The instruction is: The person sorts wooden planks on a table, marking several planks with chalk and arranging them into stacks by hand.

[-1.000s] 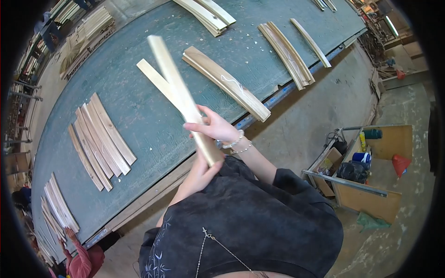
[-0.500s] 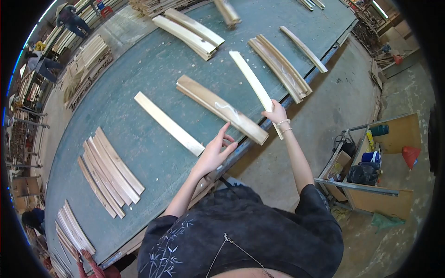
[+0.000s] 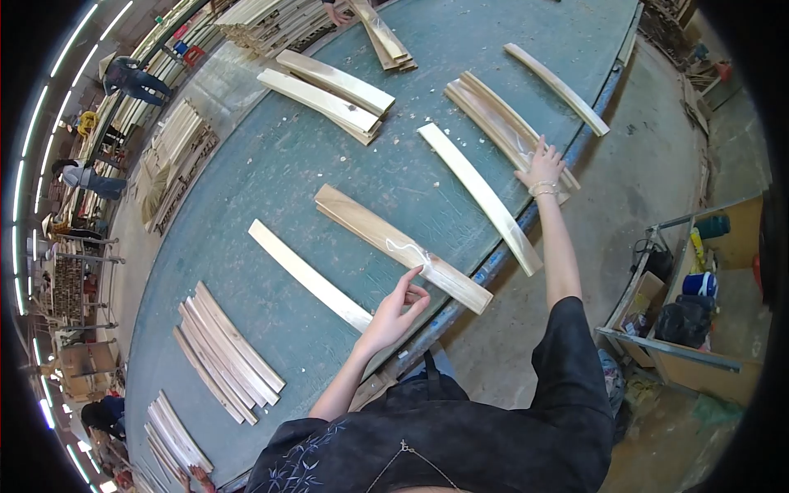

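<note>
My right hand [image 3: 542, 168] rests on the near end of a stack of brown wooden strips [image 3: 493, 111], fingers stretched over it. Left of that stack a pale wooden strip [image 3: 481, 197] lies loose, its near end jutting over the table edge. My left hand [image 3: 400, 312] is open with fingers loosely bent, holding nothing. Its index fingertip is at the side of another brown stack [image 3: 394, 242] with a white mark on it; I cannot tell if they touch. Beside my left wrist lies a second pale strip [image 3: 308, 275].
More strips lie on the green table [image 3: 271, 172]: a row of several [image 3: 226, 353], a pale stack [image 3: 325, 99] and a single strip [image 3: 559, 90]. A co-worker's hand [image 3: 335, 12] is near the far stack [image 3: 382, 37]. Right of me stands a cart [image 3: 686, 345].
My right hand has let go of the pale strip, which now lies on the table, and has moved right onto the brown stack. My left hand stays near the marked stack.
</note>
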`<action>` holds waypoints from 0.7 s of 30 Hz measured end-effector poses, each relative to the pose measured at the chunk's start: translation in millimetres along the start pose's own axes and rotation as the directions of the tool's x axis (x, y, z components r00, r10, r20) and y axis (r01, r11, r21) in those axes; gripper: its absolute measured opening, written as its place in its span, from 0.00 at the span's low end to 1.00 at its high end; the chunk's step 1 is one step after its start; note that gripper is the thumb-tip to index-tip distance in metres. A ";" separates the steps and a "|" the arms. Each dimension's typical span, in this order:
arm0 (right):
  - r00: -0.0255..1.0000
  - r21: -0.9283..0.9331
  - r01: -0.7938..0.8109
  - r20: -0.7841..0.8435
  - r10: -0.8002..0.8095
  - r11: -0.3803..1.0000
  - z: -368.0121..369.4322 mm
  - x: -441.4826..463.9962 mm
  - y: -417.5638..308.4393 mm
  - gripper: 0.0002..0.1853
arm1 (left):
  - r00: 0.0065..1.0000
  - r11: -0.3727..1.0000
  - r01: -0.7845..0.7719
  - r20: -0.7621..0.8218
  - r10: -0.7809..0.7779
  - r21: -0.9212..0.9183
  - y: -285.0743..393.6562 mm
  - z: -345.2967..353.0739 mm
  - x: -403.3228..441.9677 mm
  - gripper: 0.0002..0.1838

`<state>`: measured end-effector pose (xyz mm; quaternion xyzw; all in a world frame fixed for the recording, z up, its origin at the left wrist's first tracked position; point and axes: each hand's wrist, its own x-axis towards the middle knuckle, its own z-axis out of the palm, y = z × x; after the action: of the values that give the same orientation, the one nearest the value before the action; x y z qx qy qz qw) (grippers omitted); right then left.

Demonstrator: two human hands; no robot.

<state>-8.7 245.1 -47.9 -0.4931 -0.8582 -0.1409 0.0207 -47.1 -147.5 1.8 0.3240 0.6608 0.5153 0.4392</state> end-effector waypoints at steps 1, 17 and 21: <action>0.998 0.099 0.058 0.006 -0.059 0.993 4.9 5.9 6.0 0.51 | 0.999 1.000 0.030 -0.021 -0.030 0.007 -3.7 -5.4 -3.2 0.27; 0.906 0.283 0.331 0.173 -0.387 0.900 7.9 9.9 10.1 0.27 | 0.992 0.998 -0.037 -0.118 0.044 0.059 -5.9 -32.7 -32.4 0.21; 0.900 0.328 0.343 0.154 -0.408 0.880 0.8 -33.2 12.5 0.26 | 0.992 0.995 -0.084 -0.093 0.089 0.058 1.8 -27.2 -39.0 0.21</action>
<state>19.0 223.4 -51.7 -0.3203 -0.9459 0.0417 -0.0288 -56.2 -192.2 15.4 0.3389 0.6799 0.5309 0.3754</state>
